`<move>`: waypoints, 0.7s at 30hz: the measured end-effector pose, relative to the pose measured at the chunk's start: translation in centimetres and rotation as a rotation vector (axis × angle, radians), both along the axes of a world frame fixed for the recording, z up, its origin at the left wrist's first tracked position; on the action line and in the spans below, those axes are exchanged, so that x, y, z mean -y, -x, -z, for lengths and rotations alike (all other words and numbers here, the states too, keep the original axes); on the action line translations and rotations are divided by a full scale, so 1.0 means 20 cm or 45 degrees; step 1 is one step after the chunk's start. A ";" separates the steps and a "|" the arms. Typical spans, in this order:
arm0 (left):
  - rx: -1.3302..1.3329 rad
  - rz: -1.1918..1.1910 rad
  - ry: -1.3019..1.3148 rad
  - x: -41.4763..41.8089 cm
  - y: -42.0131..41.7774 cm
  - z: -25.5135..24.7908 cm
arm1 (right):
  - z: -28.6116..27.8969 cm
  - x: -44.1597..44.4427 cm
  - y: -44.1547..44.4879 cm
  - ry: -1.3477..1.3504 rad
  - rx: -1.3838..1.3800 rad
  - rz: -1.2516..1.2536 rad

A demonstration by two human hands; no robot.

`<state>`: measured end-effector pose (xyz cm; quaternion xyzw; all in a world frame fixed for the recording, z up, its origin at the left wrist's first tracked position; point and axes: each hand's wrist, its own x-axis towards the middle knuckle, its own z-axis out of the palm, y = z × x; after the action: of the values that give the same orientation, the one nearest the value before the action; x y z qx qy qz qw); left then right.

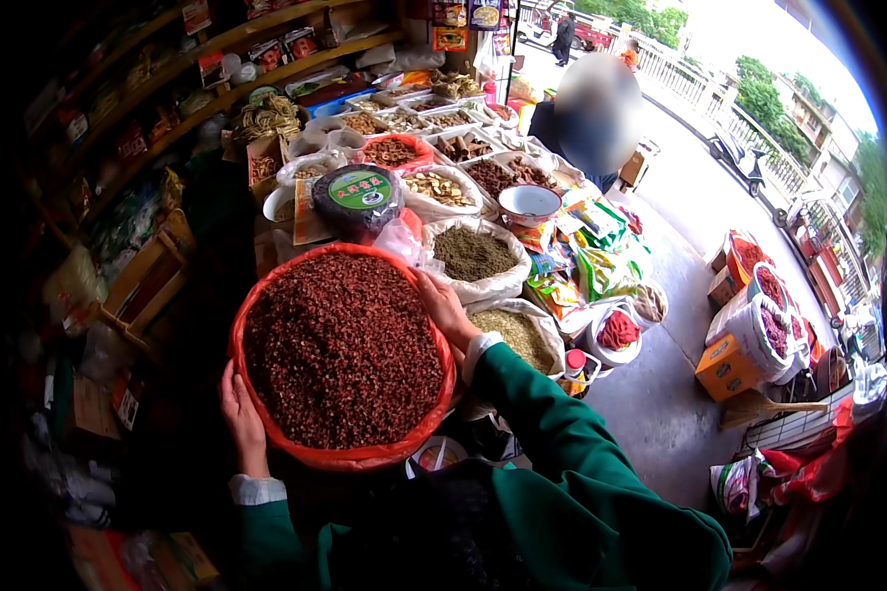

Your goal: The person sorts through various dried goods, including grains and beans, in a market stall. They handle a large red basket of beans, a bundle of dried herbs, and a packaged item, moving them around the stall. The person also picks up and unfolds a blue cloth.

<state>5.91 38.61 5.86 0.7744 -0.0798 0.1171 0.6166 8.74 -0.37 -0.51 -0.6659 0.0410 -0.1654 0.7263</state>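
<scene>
A wide round container lined with a red plastic bag is heaped with dark red dried peppercorns. My left hand holds its rim from the left side, and my right hand grips the rim at the upper right; the fingertips are partly hidden. Just beyond it lies a dark round package with a green label. Right of that stand a white sack of greenish-brown spice and a sack of pale seeds. An enamel bowl rests farther back among the goods.
Trays of dried spices cover the stall's far part. Bagged goods lie to the right. Wooden shelves line the left. A blurred person is behind the stall. Sacks, an orange carton and a broom stand at right.
</scene>
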 end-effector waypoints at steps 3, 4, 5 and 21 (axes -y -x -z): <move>-0.034 -0.026 0.235 -0.07 -0.08 0.21 | 0.04 0.00 -0.03 -0.091 0.061 0.008; 0.039 0.010 0.227 -0.03 -0.07 0.25 | 0.09 0.06 -0.04 -0.063 0.021 0.013; 0.106 -0.017 0.190 -0.09 -0.03 0.30 | 0.01 0.00 0.00 0.034 -0.079 0.013; -0.022 -0.172 0.209 -0.03 0.14 0.14 | -0.23 0.05 0.09 0.096 -0.092 -0.109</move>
<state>3.15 39.15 3.00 0.7259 -0.0122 0.1580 0.6693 7.04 -1.35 4.05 -0.6994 0.0324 -0.1113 0.7053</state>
